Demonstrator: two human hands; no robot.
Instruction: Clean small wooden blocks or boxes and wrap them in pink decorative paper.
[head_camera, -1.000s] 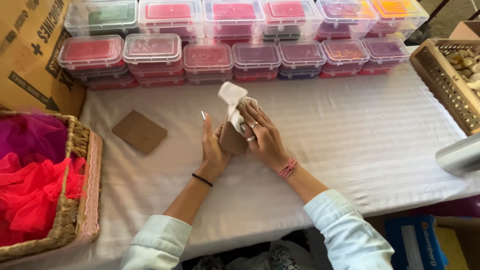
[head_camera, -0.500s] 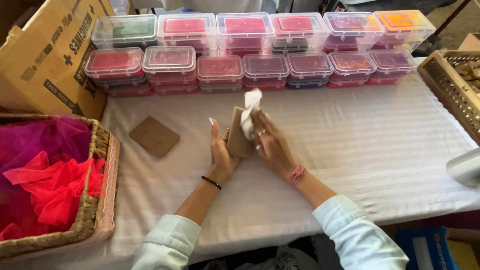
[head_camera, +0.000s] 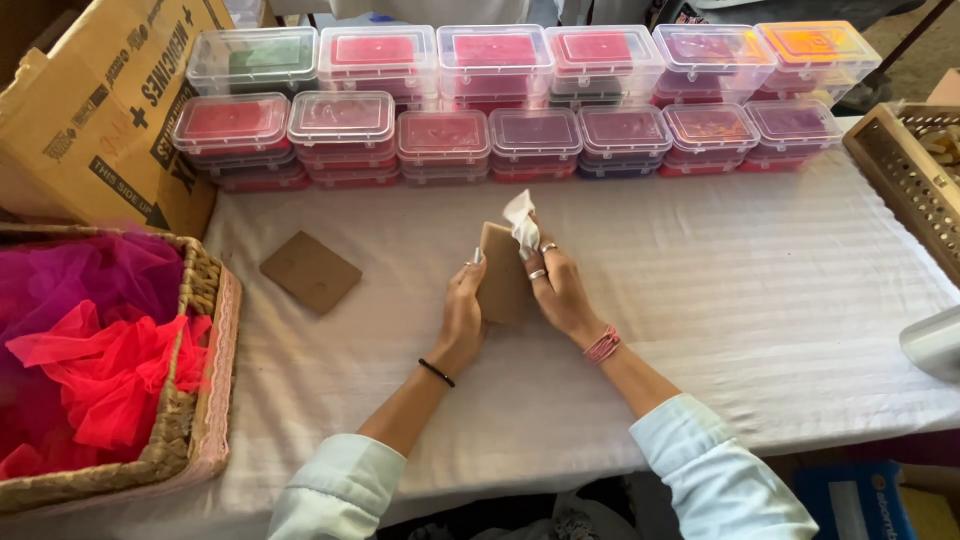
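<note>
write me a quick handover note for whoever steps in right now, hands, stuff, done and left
Left hand: holds the left edge of a brown cardboard card, upright above the table.
Right hand: on the card's right side, pinching a white cloth piece at its top.
Second brown card lies flat to the left, untouched.
Done: cloth is on the card's top.
Left: cloth sticks up loose, not yet flat.

Along the far edge of the counter (head_camera: 760, 300), under its white cloth, clear lidded boxes (head_camera: 530, 105) stand stacked in two rows, filled mostly with red, pink and purple, one green and one orange. A flat brown card square (head_camera: 311, 271) lies alone on the cloth, near a wicker basket (head_camera: 195, 420) of pink and red netting at the left end. Behind the basket leans a cardboard carton (head_camera: 95, 120), and a perforated wooden tray (head_camera: 905, 180) sits at the right edge.
</note>
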